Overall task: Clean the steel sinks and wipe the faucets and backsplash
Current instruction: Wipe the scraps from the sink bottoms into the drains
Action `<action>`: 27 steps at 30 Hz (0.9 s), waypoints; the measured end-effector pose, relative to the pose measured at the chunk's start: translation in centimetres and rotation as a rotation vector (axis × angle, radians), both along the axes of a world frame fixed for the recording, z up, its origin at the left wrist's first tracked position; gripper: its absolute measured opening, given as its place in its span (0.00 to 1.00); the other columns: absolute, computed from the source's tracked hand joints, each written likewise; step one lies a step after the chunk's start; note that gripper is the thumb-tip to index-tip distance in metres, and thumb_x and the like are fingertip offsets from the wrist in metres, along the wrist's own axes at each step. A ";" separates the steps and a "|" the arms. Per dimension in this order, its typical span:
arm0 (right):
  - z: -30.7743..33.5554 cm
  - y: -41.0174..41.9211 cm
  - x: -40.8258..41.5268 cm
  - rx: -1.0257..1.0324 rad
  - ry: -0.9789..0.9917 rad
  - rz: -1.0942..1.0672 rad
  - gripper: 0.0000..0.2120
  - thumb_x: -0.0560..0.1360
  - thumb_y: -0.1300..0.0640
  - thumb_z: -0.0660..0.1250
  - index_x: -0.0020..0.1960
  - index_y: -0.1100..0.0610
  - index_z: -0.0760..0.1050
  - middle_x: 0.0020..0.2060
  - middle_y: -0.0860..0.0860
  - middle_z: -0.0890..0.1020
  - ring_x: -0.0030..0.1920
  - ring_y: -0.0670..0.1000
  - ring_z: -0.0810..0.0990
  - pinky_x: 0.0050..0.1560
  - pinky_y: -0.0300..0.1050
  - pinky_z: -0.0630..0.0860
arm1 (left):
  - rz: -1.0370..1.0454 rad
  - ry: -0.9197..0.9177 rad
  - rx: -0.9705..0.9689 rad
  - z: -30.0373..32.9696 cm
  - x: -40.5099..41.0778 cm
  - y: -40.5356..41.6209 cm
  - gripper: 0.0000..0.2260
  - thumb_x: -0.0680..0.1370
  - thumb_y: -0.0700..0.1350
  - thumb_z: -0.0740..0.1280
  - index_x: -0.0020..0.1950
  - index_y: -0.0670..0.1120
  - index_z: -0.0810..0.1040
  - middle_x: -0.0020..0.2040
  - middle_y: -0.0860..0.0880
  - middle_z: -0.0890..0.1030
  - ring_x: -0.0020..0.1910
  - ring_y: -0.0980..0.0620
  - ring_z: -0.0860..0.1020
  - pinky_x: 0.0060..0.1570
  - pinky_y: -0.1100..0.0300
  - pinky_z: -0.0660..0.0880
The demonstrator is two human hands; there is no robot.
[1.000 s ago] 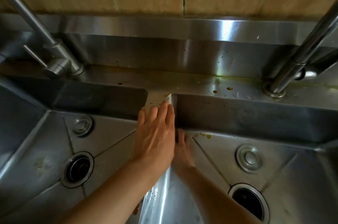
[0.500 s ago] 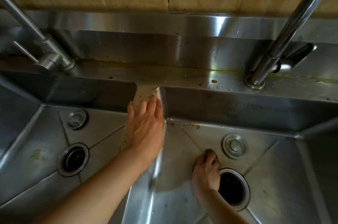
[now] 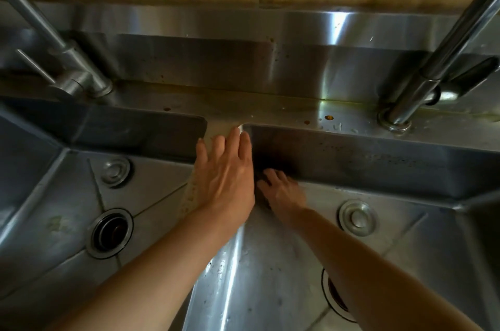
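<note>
Your right hand [image 3: 281,192] has returned from the drain to the right sink's [image 3: 405,244] back-left corner, gripping something dark; your left hand [image 3: 226,168] lies flat on the divider [image 3: 216,282] beside it.
</note>
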State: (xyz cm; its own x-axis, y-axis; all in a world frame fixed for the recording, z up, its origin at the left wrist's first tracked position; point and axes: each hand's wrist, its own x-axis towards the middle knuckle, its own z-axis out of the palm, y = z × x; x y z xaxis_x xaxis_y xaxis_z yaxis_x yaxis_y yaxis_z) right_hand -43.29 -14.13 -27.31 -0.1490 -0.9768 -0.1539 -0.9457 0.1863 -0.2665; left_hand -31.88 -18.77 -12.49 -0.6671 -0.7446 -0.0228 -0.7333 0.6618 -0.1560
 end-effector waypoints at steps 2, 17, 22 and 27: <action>-1.2 -1.1 0.7 -0.017 0.016 0.077 0.18 0.75 0.56 0.66 0.64 0.57 0.74 0.66 0.60 0.69 0.65 0.63 0.71 0.59 0.54 0.72 | 0.007 -0.017 -0.019 -0.4 0.0 0.3 0.33 0.77 0.46 0.62 0.77 0.44 0.48 0.77 0.45 0.50 0.69 0.43 0.59 0.70 0.42 0.52; -2.4 6.0 -5.0 0.245 0.050 -0.203 0.30 0.75 0.52 0.66 0.73 0.47 0.58 0.69 0.55 0.59 0.67 0.58 0.62 0.64 0.51 0.68 | 0.048 -0.165 -0.047 -1.1 -0.9 0.9 0.38 0.72 0.47 0.67 0.77 0.45 0.50 0.76 0.43 0.47 0.67 0.40 0.59 0.69 0.42 0.55; -1.8 10.9 -1.9 0.375 0.057 -0.140 0.28 0.75 0.55 0.67 0.71 0.50 0.58 0.68 0.56 0.60 0.64 0.59 0.65 0.58 0.52 0.73 | 0.059 -0.169 0.003 -0.4 -0.7 1.4 0.38 0.72 0.48 0.68 0.76 0.46 0.51 0.77 0.42 0.46 0.70 0.39 0.57 0.70 0.39 0.52; -0.2 15.4 -0.9 0.479 0.016 -0.147 0.20 0.78 0.56 0.62 0.69 0.53 0.63 0.66 0.57 0.62 0.62 0.59 0.67 0.56 0.51 0.75 | 0.074 -0.116 0.047 0.6 0.6 2.7 0.37 0.74 0.48 0.66 0.77 0.46 0.48 0.77 0.42 0.45 0.73 0.39 0.53 0.71 0.39 0.50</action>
State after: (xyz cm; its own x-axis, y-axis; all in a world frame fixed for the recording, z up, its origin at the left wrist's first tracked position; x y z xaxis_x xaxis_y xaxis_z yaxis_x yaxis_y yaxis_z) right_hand -44.23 1.30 -27.53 -0.2857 -0.7653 -0.5768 -0.9036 0.4156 -0.1038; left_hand -31.30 -16.06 -11.87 -0.6015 -0.7878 -0.1326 -0.7590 0.6153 -0.2127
